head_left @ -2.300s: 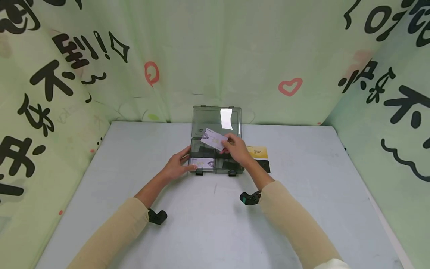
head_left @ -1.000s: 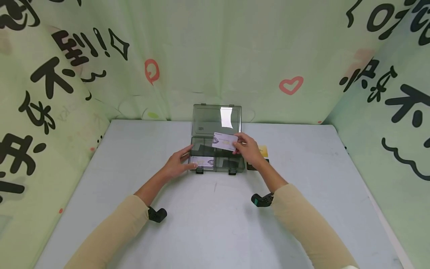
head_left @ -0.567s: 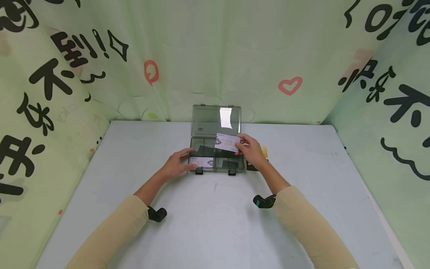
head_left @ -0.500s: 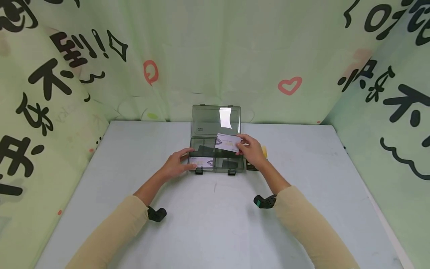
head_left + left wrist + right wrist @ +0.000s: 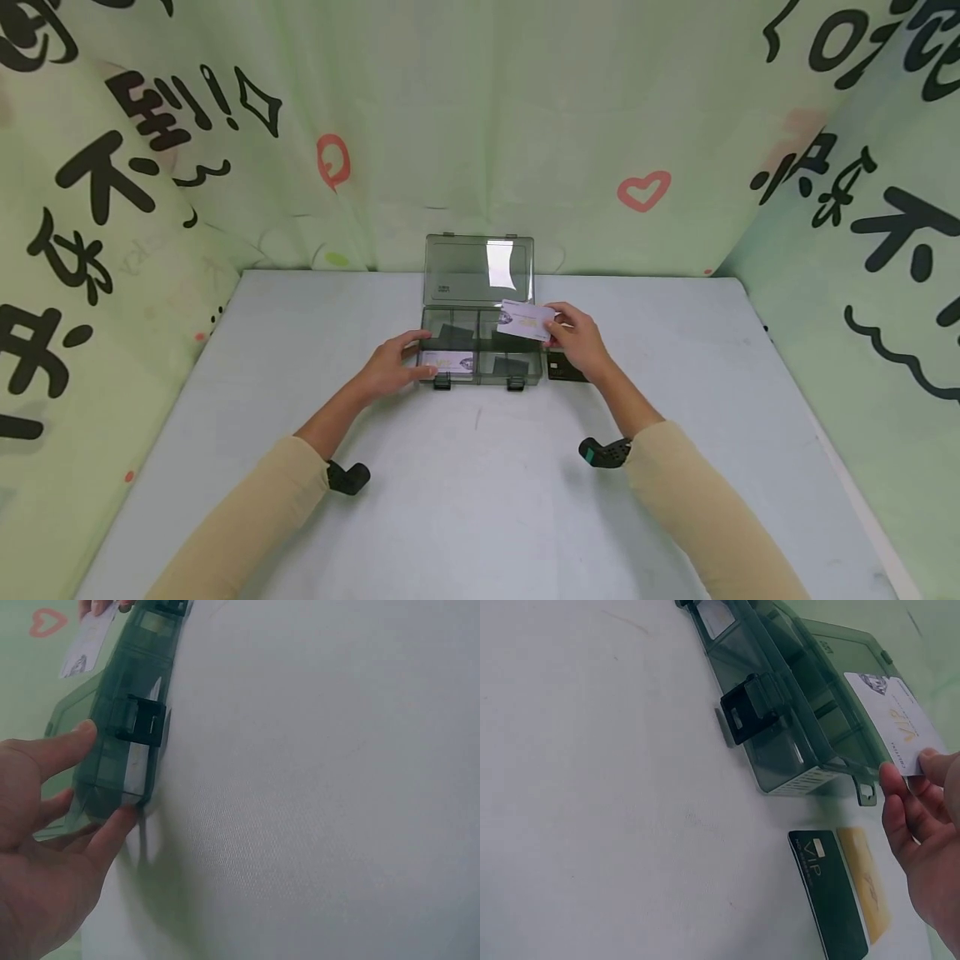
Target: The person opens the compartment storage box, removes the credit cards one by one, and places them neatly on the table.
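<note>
In the head view a grey-green see-through compartment box (image 5: 465, 271) stands on the table with its lid raised. At its left end my left hand (image 5: 388, 364) grips the box between thumb and fingers, the thumb over the front rim in the left wrist view. My right hand (image 5: 583, 340) pinches a white VIP card (image 5: 892, 724) by one corner, above the box's right side. Another pale card (image 5: 447, 361) lies in the front left compartment. Beside the box on the right, a black VIP card (image 5: 829, 896) and a gold card (image 5: 865, 877) lie on the table.
Dark flat pieces (image 5: 511, 367) show in some compartments. Two black latches (image 5: 515, 383) hang at the box's front. Behind the white table (image 5: 480, 492), a pale green printed curtain (image 5: 480, 125) closes off the back and both sides.
My right hand has carried the white card rightward from over the middle of the box to its right side. The card has turned nearer to level. My left hand has stayed on the box.
</note>
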Tool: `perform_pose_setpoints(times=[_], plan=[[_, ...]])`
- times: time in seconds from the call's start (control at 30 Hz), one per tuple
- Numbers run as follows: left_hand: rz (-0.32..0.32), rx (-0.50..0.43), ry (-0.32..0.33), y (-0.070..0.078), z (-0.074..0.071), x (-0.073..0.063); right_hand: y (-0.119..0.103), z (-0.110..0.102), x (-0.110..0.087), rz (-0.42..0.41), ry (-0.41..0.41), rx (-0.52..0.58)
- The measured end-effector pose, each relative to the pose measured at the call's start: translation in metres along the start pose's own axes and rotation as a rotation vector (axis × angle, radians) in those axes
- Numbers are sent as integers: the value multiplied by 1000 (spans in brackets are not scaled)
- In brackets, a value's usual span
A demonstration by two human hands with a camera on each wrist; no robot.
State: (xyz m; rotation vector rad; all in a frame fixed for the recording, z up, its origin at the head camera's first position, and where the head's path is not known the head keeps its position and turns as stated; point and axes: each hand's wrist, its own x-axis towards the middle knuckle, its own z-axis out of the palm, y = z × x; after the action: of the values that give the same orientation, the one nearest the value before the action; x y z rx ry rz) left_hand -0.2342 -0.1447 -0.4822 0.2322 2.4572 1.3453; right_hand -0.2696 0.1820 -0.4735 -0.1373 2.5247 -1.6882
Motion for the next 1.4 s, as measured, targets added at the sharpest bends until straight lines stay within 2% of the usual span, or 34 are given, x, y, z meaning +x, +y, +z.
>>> perform_pose_setpoints(times=[0.27, 0.63, 0.83, 1.13, 1.4], plan=[[-6, -17, -10, 0, -1, 1, 7, -9, -2, 22, 23, -21], [4, 25, -12, -1, -2, 2, 16, -24, -6, 57, 60, -42], [3, 26, -9, 0, -2, 2, 19, -32, -11, 49, 75, -47], [7, 25, -17, -3, -4, 3, 23, -48, -18, 95, 105, -123], [9, 17, -11, -5, -5, 1, 28, -61, -23, 105, 125, -119]])
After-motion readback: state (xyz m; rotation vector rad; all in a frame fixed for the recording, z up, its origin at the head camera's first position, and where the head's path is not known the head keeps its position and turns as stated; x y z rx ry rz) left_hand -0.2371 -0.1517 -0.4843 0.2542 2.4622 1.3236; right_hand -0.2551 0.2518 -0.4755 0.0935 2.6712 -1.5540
